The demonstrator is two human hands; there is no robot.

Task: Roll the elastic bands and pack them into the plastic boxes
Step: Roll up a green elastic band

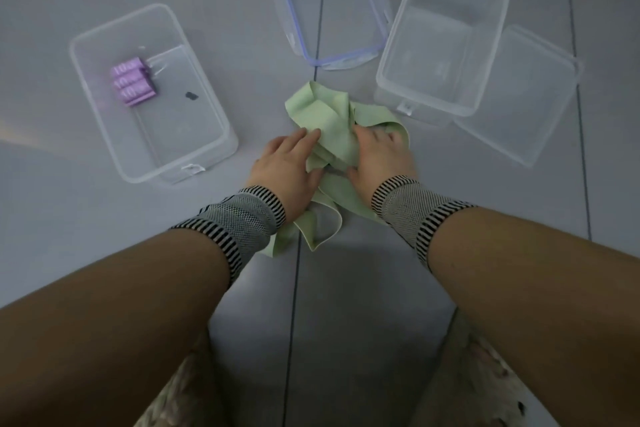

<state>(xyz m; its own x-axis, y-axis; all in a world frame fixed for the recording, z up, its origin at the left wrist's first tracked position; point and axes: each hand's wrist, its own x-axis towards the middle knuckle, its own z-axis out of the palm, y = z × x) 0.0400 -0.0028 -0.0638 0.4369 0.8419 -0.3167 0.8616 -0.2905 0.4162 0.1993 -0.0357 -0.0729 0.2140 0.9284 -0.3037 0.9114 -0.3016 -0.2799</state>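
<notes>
The left hand lies flat on the green band, its fingers straight and close together, pressing the near-left part of the heap. The right hand rests on the band's right side; its fingers bend down into the folds, but whether they pinch the material cannot be told. The band is pale green, wide and thin, crumpled in loose folds on the floor between both hands, with a loop trailing back under the wrists. It lies between two clear boxes. The left box holds three purple rolls. The right box stands beside two lids.
</notes>
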